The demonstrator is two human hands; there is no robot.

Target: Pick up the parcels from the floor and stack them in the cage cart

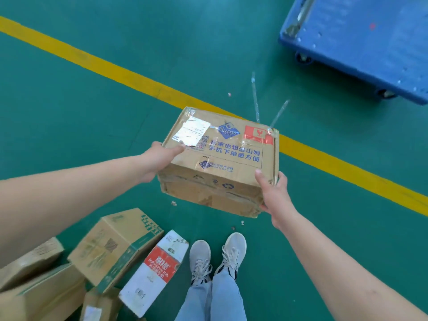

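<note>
Head view: both hands hold a taped cardboard parcel [218,158] above the green floor [69,100].

Fingers of the left hand [159,158] are hidden behind the parcel's left end, with only the thumb showing on its top edge; the right hand [273,193] clasps the near right corner, thumb on the front face, its fingers tucked out of sight round the side. The parcel sits between the two grips, tilted, with loose tape strips sticking up from its far right corner. A blue cart [361,35] is cut off at the top right, well apart from the parcel. More boxes [111,249] lie blurred at the lower left, partly out of frame, a red and white carton [155,272] leaning among them. A yellow line [104,66] crosses the floor behind the parcel.
</note>
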